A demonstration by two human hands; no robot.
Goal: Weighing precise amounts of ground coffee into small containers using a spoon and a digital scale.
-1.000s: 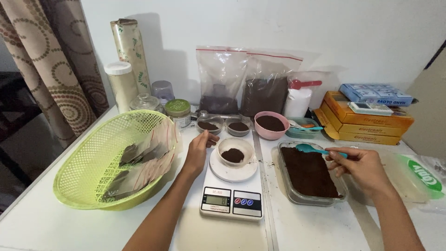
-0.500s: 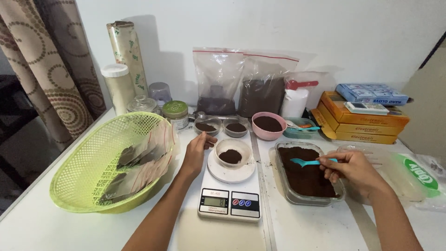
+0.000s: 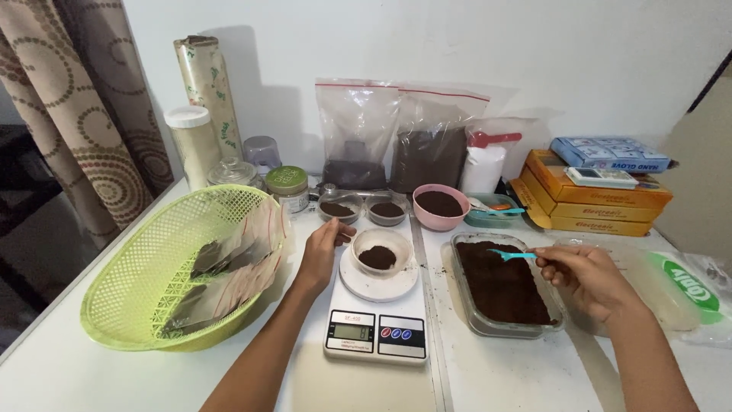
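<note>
pinching a teal spoon (image 3: pixel 509 254) over the tray (image 3: pixel 467 305), right hand (image 3: pixel 583 278) grips; left hand (image 3: pixel 324 248) open beside the cup (image 3: pixel 380 249).

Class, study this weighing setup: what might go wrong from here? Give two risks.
1. The right hand holds a small blue spoon over the tray of brown powder; carrying it across the gap could spill grains on the table.
2. The left hand touches the small bowl on the scale, which may distort the reading.

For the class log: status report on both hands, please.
Left hand steadies small white bowl of brown powder on scale. Right hand holds turquoise plastic spoon over clear powder tray. Nothing between.
</note>
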